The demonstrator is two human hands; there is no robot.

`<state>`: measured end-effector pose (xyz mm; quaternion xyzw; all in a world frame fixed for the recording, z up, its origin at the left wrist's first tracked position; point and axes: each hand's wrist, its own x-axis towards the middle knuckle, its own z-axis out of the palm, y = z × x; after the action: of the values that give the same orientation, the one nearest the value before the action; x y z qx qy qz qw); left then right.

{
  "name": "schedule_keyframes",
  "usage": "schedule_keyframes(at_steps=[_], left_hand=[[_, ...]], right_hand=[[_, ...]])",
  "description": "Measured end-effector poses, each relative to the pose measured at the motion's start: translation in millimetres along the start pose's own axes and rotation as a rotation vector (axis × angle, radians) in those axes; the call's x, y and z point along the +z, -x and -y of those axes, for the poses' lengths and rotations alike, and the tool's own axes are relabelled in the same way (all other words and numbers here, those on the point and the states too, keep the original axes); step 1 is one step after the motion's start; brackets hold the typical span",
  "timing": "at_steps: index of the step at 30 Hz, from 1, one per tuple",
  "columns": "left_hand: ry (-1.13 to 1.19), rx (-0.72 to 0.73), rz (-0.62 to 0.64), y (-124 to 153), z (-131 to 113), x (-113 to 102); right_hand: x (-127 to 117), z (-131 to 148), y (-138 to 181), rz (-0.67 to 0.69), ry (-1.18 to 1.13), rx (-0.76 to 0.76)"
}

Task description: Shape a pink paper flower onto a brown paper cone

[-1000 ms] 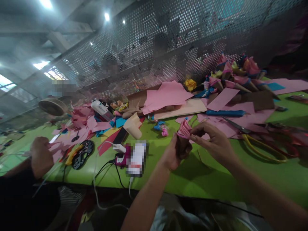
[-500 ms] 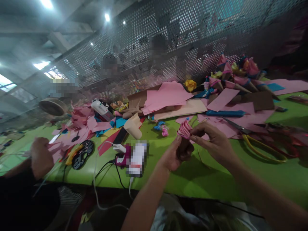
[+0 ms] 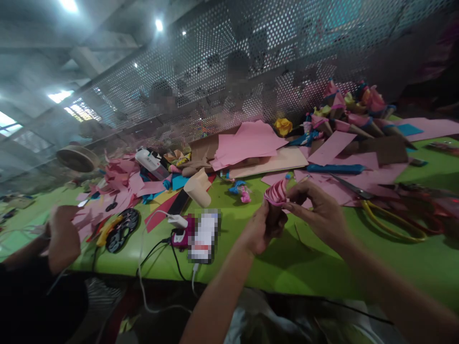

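Note:
My left hand [image 3: 258,233] is wrapped round the lower part of a small paper ice-cream cone [image 3: 276,192]. Pink pleated swirls form its top, and a small blue piece sits on the tip. The cone's lower part is mostly hidden by my fingers. From the other side, thumb and fingers of my right hand [image 3: 319,210] pinch at the lower edge of the pink swirls; whatever lies between those fingertips is too small to make out. Just beyond lies a little pink and blue bundle [image 3: 241,190] in clear wrap.
Scissors with yellow handles [image 3: 390,224] lie right, near a blue cutter [image 3: 335,168]. Pink sheets [image 3: 251,143] and finished cones [image 3: 358,119] are behind. A phone [image 3: 203,236], a purple power strip [image 3: 183,234] and cables lie left, beyond them a co-worker's arm [image 3: 64,234].
The paper ice-cream cone has turned and tilted slightly, so its blue tip now points up and to the right. Both hands stay in nearly the same place.

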<state>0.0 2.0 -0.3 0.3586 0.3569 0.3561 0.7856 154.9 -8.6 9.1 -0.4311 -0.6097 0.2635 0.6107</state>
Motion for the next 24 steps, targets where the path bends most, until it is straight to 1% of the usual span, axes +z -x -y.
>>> schedule_keyframes(at_steps=[4,7,10,14,18,20,24], left_hand=[[-0.04,0.043,0.04,-1.2,3.5,-1.3],[-0.064,0.027,0.085,0.0,2.7,-0.5],[-0.034,0.003,0.09,0.4,1.1,0.2],[-0.014,-0.005,0.007,-2.2,2.9,-1.3],[-0.004,0.068,-0.075,-3.1,5.8,-1.1],[-0.009,0.109,-0.088,-2.2,6.5,0.2],[-0.025,0.139,-0.127,-0.4,7.0,1.8]], right_hand=[[2.0,-0.5,-0.2,-0.004,0.012,0.014],[2.6,-1.4,-0.2,-0.009,0.003,0.027],[1.7,-0.6,-0.2,0.007,-0.029,0.03],[-0.5,2.9,-0.2,0.027,-0.004,-0.031],[-0.4,4.1,-0.1,0.028,0.068,-0.132],[0.3,3.3,0.2,0.025,0.08,-0.138],[0.6,1.4,0.7,0.044,0.086,-0.084]])
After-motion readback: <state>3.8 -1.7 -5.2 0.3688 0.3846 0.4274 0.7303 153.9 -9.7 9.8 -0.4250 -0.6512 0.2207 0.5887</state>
